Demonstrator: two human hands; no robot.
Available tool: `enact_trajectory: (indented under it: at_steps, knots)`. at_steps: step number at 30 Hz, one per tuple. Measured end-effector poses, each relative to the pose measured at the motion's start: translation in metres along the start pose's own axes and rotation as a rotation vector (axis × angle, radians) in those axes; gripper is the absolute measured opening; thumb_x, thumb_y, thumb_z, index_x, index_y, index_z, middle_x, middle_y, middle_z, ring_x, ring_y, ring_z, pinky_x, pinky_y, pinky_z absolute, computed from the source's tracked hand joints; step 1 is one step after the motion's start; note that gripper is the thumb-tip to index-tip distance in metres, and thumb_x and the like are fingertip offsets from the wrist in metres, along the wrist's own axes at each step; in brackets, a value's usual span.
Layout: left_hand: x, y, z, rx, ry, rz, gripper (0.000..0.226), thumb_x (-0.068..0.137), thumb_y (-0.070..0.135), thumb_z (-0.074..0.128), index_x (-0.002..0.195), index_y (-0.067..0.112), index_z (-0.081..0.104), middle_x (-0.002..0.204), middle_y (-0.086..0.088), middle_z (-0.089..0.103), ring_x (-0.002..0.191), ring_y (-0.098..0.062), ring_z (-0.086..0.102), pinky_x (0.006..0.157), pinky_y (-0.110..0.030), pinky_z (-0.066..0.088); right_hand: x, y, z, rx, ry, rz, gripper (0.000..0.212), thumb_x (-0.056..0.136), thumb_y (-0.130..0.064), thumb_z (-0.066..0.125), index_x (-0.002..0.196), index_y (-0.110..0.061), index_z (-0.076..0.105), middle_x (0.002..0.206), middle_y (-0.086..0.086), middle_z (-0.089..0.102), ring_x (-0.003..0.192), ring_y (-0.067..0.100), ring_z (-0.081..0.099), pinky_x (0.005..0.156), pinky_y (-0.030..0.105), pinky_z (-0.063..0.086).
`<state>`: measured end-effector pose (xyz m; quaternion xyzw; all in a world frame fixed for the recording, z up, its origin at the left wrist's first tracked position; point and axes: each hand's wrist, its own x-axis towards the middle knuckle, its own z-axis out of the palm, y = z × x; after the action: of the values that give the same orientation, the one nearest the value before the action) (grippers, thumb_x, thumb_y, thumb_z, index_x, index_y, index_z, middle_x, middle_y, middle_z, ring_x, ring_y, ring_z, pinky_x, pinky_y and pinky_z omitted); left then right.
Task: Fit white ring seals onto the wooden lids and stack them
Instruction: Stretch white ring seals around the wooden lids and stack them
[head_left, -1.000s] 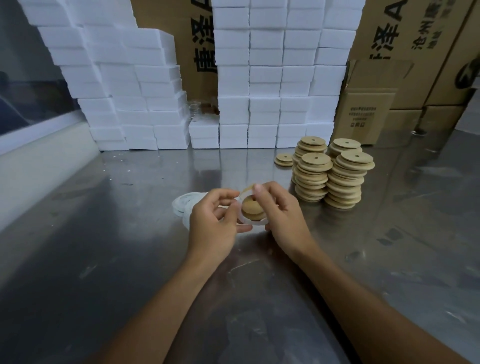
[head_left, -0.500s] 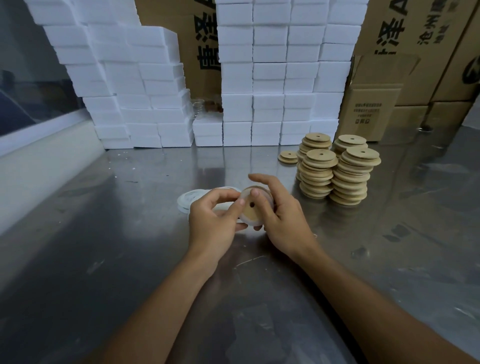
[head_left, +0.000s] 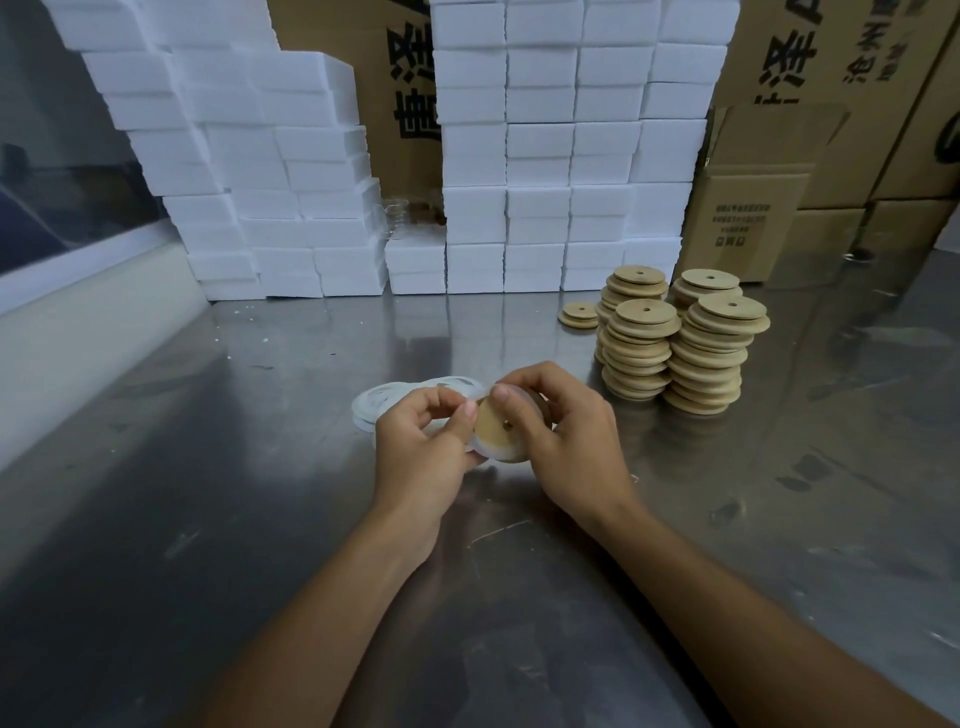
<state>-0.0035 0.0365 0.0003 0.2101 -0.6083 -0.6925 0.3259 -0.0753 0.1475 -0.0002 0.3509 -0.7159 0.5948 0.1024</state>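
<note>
- Steel table (head_left: 208, 519) filling most of the view, scuffed and shiny.
- Cardboard cartons (head_left: 883, 104) with big printed characters along the back wall, plus one smaller open box (head_left: 743, 228) on the right.
- White foam blocks (head_left: 561, 156) stacked in tall walls in front of the cartons (left wall stepped, right one pretty square).
- Stacks of wooden lids (head_left: 675, 343) right of centre, four columns packed tight together, each lid with a small centre hole. Short little pile (head_left: 579, 314) just to their left.
- Loose white ring seals (head_left: 379, 402) lying flat on the table, just behind the left hand.
- Left hand (head_left: 421, 447) curled, thumb and fingers pinching the white ring seal (head_left: 501, 456) at the lid's left edge.
- Right hand (head_left: 569, 441) gripping the wooden lid (head_left: 501, 426) from the right, thumb over the top rim, lid tilted face toward the camera, held above the table between both hands. White seal showing around the lower rim.
</note>
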Motion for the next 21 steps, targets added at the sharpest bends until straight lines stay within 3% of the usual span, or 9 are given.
enact_trajectory:
  at_steps: [7, 14, 17, 21]
  knots:
    - [-0.0002, 0.0052, -0.0010, -0.041, -0.087, -0.097, 0.011, 0.094, 0.007, 0.063, 0.083, 0.010, 0.063, 0.102, -0.014, 0.073, 0.090, -0.028, 0.073, 0.071, -0.041, 0.061, -0.0009, -0.0036, -0.0013, 0.079, -0.022, -0.009, 0.012, 0.094, -0.023, 0.064, 0.094, -0.013, 0.069, 0.085, -0.003, 0.071, 0.082, 0.016, 0.067, 0.073, 0.045, 0.056]
    - [-0.0038, 0.0082, -0.0028, -0.004, -0.119, -0.017, 0.018, 0.089, 0.004, 0.068, 0.076, 0.014, 0.060, 0.101, -0.007, 0.072, 0.092, -0.028, 0.073, 0.066, -0.041, 0.061, 0.0022, -0.0022, -0.0001, 0.138, -0.030, -0.006, 0.007, 0.094, -0.013, 0.064, 0.094, -0.009, 0.069, 0.084, -0.002, 0.071, 0.078, 0.011, 0.066, 0.068, 0.024, 0.051]
    - [-0.0028, 0.0063, -0.0033, 0.057, -0.062, 0.068, 0.024, 0.087, 0.001, 0.069, 0.070, 0.017, 0.063, 0.087, 0.003, 0.073, 0.086, -0.022, 0.074, 0.062, -0.038, 0.061, 0.0032, -0.0013, -0.0016, 0.067, -0.047, -0.020, 0.007, 0.096, -0.018, 0.062, 0.092, -0.015, 0.067, 0.084, -0.006, 0.069, 0.081, 0.011, 0.064, 0.070, 0.028, 0.051]
    - [0.0022, 0.0045, -0.0077, 0.242, -0.028, 0.214, 0.022, 0.084, 0.001, 0.072, 0.072, 0.019, 0.065, 0.078, 0.008, 0.073, 0.075, -0.012, 0.073, 0.068, -0.037, 0.061, 0.0048, 0.0009, -0.0069, -0.014, -0.092, -0.010, 0.007, 0.095, -0.019, 0.062, 0.090, -0.018, 0.066, 0.086, -0.011, 0.070, 0.089, 0.009, 0.066, 0.076, 0.042, 0.056]
